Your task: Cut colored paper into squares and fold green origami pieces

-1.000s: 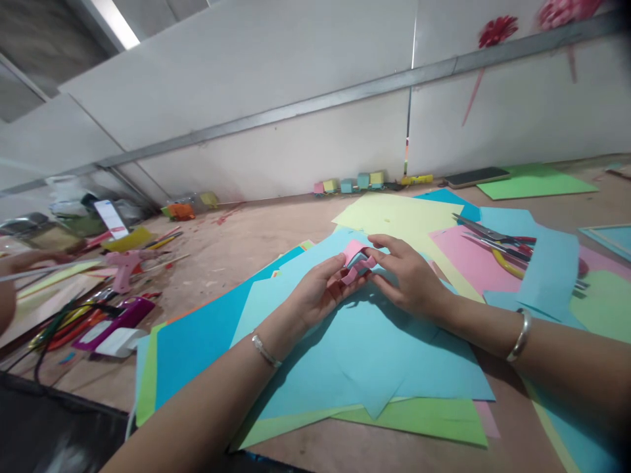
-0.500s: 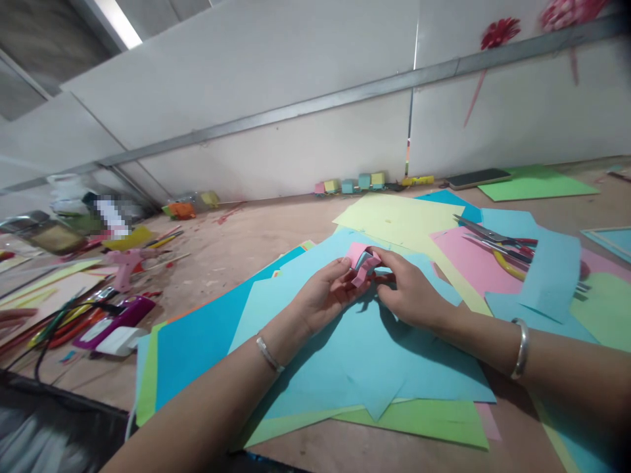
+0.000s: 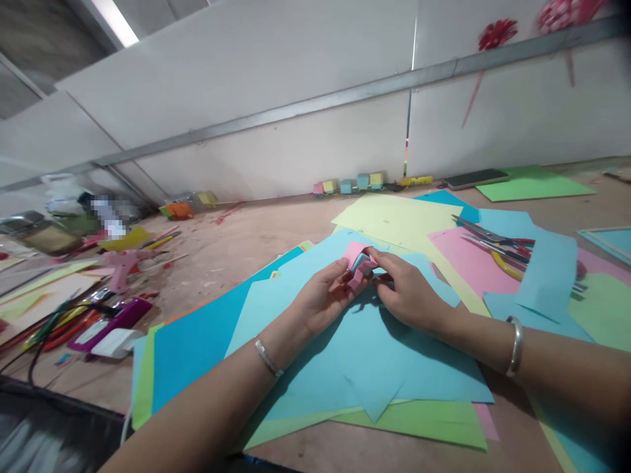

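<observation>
Between my hands is a small folded pink paper piece [image 3: 355, 251] with a blue-grey part inside it. My left hand [image 3: 328, 289] cradles it from the left, thumb on its edge and fingers underneath. My right hand [image 3: 407, 286] is closed at its right side, with the fingertips on the pink folds. Exactly how the inner part sits is hidden by the folds and fingers. Below both hands lie light blue paper sheets [image 3: 296, 322], stacked over darker blue paper [image 3: 197, 341] and green paper [image 3: 428, 424].
On the right, scissors [image 3: 486, 233] lie on pink paper [image 3: 451, 253], partly under a curled light blue strip [image 3: 547, 276]. Small paper blocks [image 3: 348, 186] line the wall near a phone [image 3: 476, 178]. A pink glue gun [image 3: 118, 266] and a purple device [image 3: 116, 322] lie left.
The whole view has shifted very slightly. Both hands keep their hold on the pink paper piece, with almost no movement of the fingers.
</observation>
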Tool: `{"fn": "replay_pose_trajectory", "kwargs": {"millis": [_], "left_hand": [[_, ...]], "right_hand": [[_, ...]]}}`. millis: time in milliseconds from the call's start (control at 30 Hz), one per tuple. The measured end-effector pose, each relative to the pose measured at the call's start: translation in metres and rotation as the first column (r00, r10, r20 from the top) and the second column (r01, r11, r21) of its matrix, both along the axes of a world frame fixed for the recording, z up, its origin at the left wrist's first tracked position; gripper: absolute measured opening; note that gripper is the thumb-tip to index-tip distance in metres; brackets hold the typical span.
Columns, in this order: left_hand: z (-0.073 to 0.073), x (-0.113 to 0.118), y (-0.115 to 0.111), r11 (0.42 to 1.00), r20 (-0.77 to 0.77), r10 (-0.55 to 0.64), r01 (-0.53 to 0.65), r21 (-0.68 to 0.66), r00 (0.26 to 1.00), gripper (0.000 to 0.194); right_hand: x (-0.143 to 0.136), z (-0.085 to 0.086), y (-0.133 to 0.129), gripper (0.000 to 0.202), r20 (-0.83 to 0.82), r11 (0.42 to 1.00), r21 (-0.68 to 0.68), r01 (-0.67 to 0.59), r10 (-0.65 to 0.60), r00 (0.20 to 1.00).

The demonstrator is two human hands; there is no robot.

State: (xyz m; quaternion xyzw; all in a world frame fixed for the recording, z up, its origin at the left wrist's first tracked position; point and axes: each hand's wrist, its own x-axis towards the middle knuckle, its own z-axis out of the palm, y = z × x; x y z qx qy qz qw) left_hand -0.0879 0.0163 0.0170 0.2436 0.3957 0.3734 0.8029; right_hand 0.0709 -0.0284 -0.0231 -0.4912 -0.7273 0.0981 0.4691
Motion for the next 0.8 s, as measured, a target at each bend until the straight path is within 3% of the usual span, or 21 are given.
{"fn": "replay_pose_trajectory", "kwargs": {"millis": [167,333,567,800], "left_hand": [[-0.004,-0.005,0.004,0.998,0.05,-0.067,0.066,0.02,0.997,0.011],[-0.01,-0.009,0.007,0.98,0.06,-0.17,0.162,0.118,0.984,0.009],[-0.011,-0.009,0.004,0.974,0.002,-0.164,0.161,0.159,0.986,0.01],[-0.007,-0.006,0.003,0.984,0.077,-0.115,0.103,0.146,0.99,0.007]], "right_hand": [[0.0,0.001,0.0,0.057,0.031,1.0,-0.021,0.0,0.0,1.0],[-0.003,0.007,-0.003,0.046,-0.026,0.992,-0.126,-0.016,0.013,1.0],[-0.001,0.018,-0.004,0.035,-0.141,0.986,-0.153,-0.066,0.045,0.989],[0.001,0.02,-0.004,0.015,0.079,0.999,-0.038,-0.04,0.042,0.996]]}}
